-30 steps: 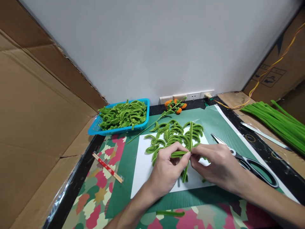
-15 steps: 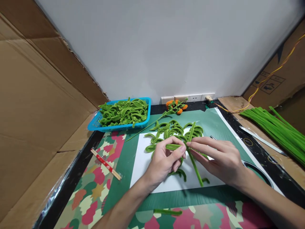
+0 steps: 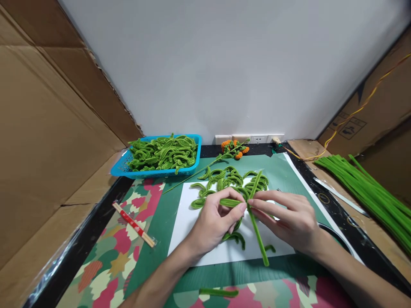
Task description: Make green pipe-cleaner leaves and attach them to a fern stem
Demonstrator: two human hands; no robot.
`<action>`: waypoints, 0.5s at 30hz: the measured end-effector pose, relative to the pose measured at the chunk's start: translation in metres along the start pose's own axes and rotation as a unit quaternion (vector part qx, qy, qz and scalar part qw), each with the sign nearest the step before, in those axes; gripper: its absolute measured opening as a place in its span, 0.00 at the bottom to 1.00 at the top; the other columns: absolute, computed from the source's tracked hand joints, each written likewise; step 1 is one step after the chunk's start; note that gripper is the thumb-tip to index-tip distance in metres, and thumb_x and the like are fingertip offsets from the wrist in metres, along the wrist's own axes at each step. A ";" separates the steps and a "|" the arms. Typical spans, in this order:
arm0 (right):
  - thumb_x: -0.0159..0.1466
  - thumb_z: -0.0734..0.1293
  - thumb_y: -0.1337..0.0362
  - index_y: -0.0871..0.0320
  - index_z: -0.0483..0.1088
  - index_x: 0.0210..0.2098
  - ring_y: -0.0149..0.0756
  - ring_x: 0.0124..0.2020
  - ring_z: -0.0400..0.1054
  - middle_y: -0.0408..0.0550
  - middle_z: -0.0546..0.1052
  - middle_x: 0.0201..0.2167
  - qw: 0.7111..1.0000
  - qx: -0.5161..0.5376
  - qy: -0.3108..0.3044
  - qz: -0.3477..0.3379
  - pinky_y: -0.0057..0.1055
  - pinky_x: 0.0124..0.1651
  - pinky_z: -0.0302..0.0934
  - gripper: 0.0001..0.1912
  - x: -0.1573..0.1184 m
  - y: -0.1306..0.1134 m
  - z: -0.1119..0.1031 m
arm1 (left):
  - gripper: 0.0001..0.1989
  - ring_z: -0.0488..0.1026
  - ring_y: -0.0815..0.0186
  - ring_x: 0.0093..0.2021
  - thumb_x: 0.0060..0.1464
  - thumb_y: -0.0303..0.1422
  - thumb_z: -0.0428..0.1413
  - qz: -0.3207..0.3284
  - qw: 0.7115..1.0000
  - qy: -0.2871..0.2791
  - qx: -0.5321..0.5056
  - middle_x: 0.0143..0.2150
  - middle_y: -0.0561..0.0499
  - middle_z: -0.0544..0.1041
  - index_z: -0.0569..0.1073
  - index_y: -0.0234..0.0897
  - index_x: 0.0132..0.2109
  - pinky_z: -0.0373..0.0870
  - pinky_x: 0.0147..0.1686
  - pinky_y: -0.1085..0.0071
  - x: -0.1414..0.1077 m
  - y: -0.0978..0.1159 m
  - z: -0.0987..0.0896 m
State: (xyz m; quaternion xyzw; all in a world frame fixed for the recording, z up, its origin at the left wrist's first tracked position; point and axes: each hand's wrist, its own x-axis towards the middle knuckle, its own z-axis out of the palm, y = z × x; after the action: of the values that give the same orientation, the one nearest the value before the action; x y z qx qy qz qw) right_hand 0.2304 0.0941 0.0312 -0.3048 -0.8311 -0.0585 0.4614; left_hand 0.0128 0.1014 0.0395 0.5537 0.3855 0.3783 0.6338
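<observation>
Over the white sheet of paper (image 3: 183, 231), my left hand (image 3: 215, 220) pinches a folded green pipe cleaner (image 3: 229, 202) between thumb and fingers. My right hand (image 3: 285, 216) meets it fingertip to fingertip, closed on a straight green pipe cleaner (image 3: 259, 239) that crosses the folded one. That straight piece slants from upper right down towards me. Behind and under the hands lie several curled green pipe cleaner pieces (image 3: 231, 177), partly covered by my fingers. One short green piece (image 3: 218, 293) rests nearer to me on the patterned sheet.
A blue basket (image 3: 154, 174) heaped with bent green pieces stands back left. Beside it lies an orange flower stem (image 3: 236, 147). Wrapped chopsticks (image 3: 134, 224) are at left. Scissors (image 3: 337, 235) lie partly under my right wrist. A bundle of green pipe cleaners (image 3: 369, 192) sits at right.
The view has shifted slightly. Both hands keep their pinch, and the straight pipe cleaner still crosses the folded one at the fingertips, with little change.
</observation>
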 end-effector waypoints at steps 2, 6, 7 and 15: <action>0.71 0.72 0.72 0.56 0.79 0.44 0.34 0.34 0.82 0.51 0.86 0.38 1.000 -0.002 0.001 -0.002 0.28 0.35 0.73 0.06 0.002 0.000 0.000 | 0.15 0.64 0.73 0.18 0.60 0.42 0.67 0.000 1.000 0.000 0.000 0.23 0.59 0.68 0.75 0.36 0.40 0.58 0.19 0.78 0.001 0.000 0.000; 0.69 0.72 0.73 0.57 0.79 0.46 0.36 0.35 0.81 0.51 0.86 0.38 1.000 -0.014 -0.013 -0.009 0.30 0.36 0.74 0.08 0.003 -0.002 -0.001 | 0.16 0.64 0.73 0.18 0.61 0.44 0.66 0.015 1.000 0.010 0.011 0.26 0.55 0.72 0.77 0.35 0.41 0.59 0.19 0.76 0.000 0.000 0.001; 0.69 0.72 0.73 0.57 0.79 0.46 0.36 0.34 0.81 0.52 0.85 0.37 1.000 -0.015 -0.015 -0.013 0.30 0.36 0.74 0.08 0.003 -0.002 -0.001 | 0.16 0.63 0.73 0.19 0.61 0.44 0.66 0.020 0.999 0.016 0.021 0.27 0.54 0.73 0.78 0.34 0.41 0.59 0.19 0.76 -0.001 0.000 0.001; 0.71 0.66 0.76 0.61 0.75 0.47 0.39 0.33 0.78 0.54 0.84 0.36 0.997 -0.051 -0.042 -0.044 0.33 0.37 0.71 0.09 -0.001 -0.007 0.002 | 0.12 0.73 0.66 0.32 0.65 0.40 0.63 0.076 0.989 0.043 0.115 0.34 0.50 0.78 0.80 0.35 0.42 0.68 0.31 0.74 -0.004 -0.002 0.001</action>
State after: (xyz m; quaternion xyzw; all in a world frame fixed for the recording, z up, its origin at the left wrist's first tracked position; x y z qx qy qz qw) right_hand 0.2254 0.0883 0.0308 -0.2931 -0.8584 -0.1085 0.4067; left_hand 0.0121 0.0971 0.0376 0.6342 0.4100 0.4018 0.5180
